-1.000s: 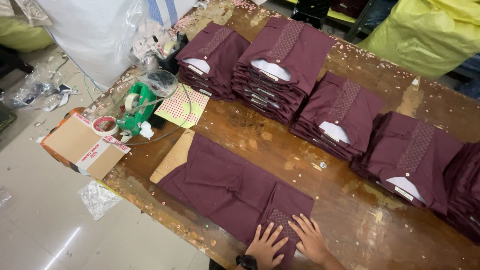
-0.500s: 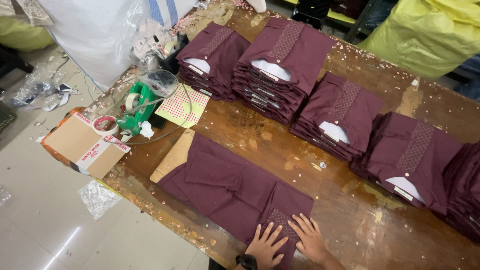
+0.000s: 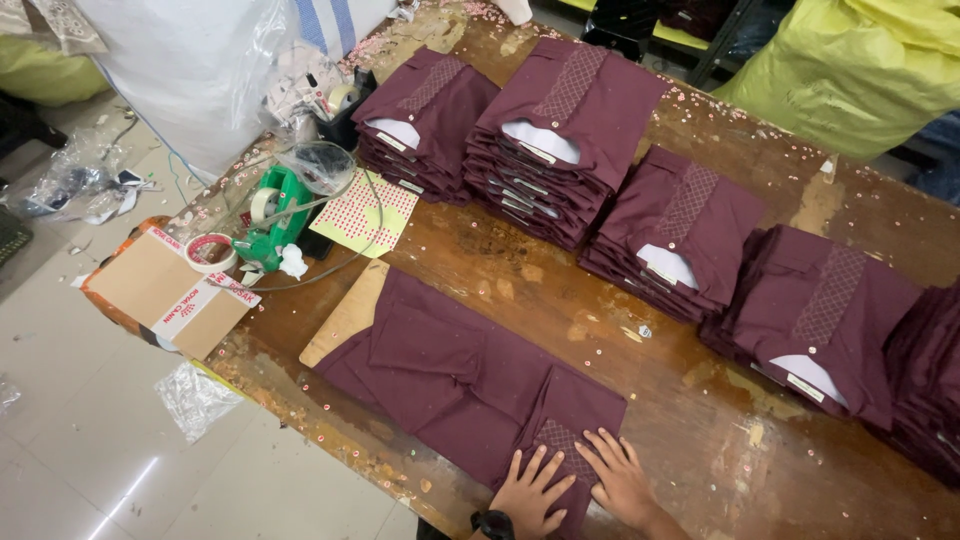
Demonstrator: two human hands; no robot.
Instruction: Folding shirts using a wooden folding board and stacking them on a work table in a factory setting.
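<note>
Both hands flat on the maroon shirt (image 3: 470,375), palms down, fingers spread wide, nothing gripped. Left hand (image 3: 530,490) presses the shirt's near end, just beside the patterned placket; a dark watch (image 3: 493,524) sits on that wrist. Right hand (image 3: 620,480) is right next to it, fingertips on the shirt's near corner, heel of the hand over bare wood. The two hands almost touch.

Shirt lies face-down along the near edge of the wooden table (image 3: 700,440), stretched away from the hands toward a cardboard folding board (image 3: 345,315) tucked under its far end. Sides folded in, so it reads as a long narrow panel with visible fold creases. The end under the hands is folded over, showing a quilted diamond-pattern strip. Colour is uniform dark maroon.

Relative to the shirt:
- Behind it, across the table: four stacks of folded shirts (image 3: 565,130), same maroon, collars with white inserts facing up, running in a row; a fifth stack is cut off at the frame edge.
- Beyond the board end: green tape dispenser (image 3: 270,215), a sheet of red dot stickers (image 3: 365,212), a roll of printed tape (image 3: 210,252) on a cardboard box (image 3: 165,290).
- Table surface is worn, stained, and dotted with small pink bits.
- Far side of the stacks: yellow sack (image 3: 850,70).
</note>
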